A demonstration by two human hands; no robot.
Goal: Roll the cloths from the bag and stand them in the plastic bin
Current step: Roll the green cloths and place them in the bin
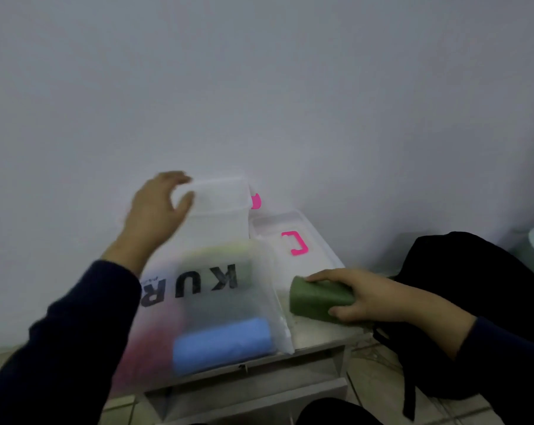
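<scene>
1. A rolled green cloth [321, 302] was held lying on its side in the right hand [370, 297], fingers on top and thumb underneath; that wrap probably kept the roll from springing loose.
2. The roll sat over the desk's [318, 338] right edge, just beside the bag [223, 308], not yet in the bin [219, 207].
3. The left hand [158, 207] was spread, fingers loosely curved, at the bin's near-left rim; the blur left it unclear whether it touched or gripped the rim. It was probably there to steady or draw the bin closer.
4. The bin stood at the desk's back edge, its lid [293, 237] lying beside it to the right, so the top was open for loading.
5. A blue cloth [223, 342] and others remained in the bag, so more rolling was judged to remain.
</scene>
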